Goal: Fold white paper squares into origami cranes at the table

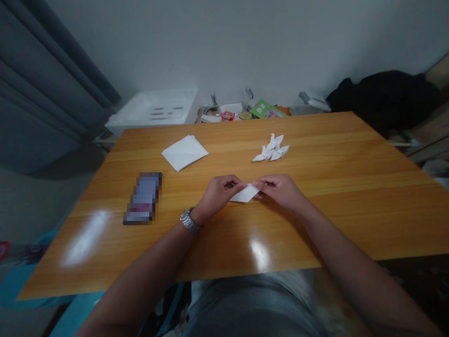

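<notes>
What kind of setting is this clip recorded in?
Probably a room at home, not a workshop: a wooden table against a plain wall, a grey curtain at the left, and household clutter behind it. Both hands fold white paper there.

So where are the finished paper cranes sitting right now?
The cranes lie on the table, beyond the right hand and to the right of the paper stack.

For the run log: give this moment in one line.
left hand: pinches paper | right hand: pinches paper | on table
</notes>
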`<state>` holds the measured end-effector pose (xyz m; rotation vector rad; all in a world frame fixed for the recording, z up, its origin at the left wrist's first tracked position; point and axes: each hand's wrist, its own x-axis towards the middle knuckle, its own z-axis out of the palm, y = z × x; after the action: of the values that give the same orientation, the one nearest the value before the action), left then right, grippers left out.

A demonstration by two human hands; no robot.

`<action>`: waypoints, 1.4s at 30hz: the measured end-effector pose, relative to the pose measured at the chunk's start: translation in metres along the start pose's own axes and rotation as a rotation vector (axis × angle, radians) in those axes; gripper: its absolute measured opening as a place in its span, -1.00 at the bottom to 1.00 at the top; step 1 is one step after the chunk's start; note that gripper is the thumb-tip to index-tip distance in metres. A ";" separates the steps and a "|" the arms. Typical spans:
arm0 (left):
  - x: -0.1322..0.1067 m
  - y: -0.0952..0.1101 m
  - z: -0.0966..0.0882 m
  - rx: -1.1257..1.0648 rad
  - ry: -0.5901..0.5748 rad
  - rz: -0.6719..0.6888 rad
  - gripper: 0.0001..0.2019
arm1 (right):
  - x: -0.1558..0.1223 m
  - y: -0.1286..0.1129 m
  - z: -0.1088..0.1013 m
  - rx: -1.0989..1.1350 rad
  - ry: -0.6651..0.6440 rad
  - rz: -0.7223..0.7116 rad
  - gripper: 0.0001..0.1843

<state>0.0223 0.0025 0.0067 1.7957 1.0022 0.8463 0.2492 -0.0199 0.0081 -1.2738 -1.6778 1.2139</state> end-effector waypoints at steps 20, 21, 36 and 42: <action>0.003 -0.006 -0.003 -0.111 0.102 -0.114 -0.66 | 0.001 -0.006 -0.007 0.063 0.064 -0.007 -0.54; 0.003 -0.006 -0.003 -0.097 0.092 -0.108 -0.66 | 0.001 -0.004 -0.007 0.060 0.056 -0.005 -0.54; -0.005 0.004 0.003 0.164 -0.067 0.024 -0.71 | -0.001 0.001 0.003 -0.124 -0.027 -0.074 -0.68; -0.003 0.004 0.001 0.120 0.004 0.002 -0.69 | 0.001 0.001 0.000 -0.149 0.083 -0.066 -0.67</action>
<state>0.0231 -0.0019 0.0098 1.8965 1.0733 0.8063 0.2496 -0.0189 0.0073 -1.3273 -1.7625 0.9995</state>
